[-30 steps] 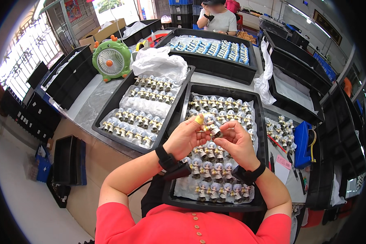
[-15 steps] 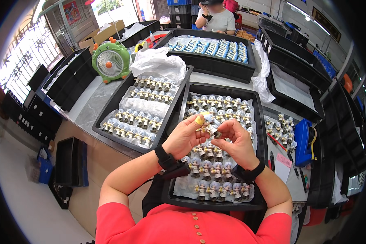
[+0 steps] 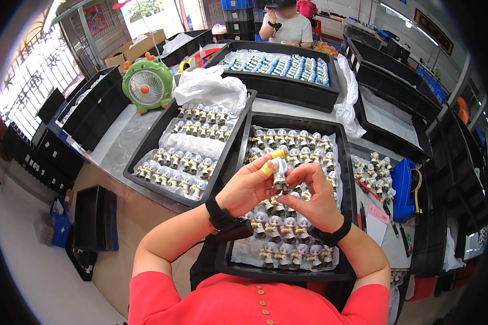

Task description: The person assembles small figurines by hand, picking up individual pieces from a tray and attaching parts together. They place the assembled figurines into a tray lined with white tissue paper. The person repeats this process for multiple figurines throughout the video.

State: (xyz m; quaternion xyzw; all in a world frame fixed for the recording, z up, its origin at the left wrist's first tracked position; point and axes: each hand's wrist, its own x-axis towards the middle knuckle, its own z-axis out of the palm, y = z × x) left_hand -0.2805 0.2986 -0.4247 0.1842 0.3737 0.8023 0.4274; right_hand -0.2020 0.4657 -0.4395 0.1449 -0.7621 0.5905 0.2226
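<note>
Black tray (image 3: 346, 162) holds rows of figurines (image 3: 287, 227).

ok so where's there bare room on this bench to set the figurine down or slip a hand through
Bare bench shows left of the left tray, running toward the green fan. Inside that tray, white lining lies open between figurine rows. The front tray under the left hand and right hand is packed; the strip to its right is cluttered with figurines and pens.

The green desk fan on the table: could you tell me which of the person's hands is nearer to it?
Left. The left hand is on the green fan's side of the held figurine; the right hand is beyond it.
</note>
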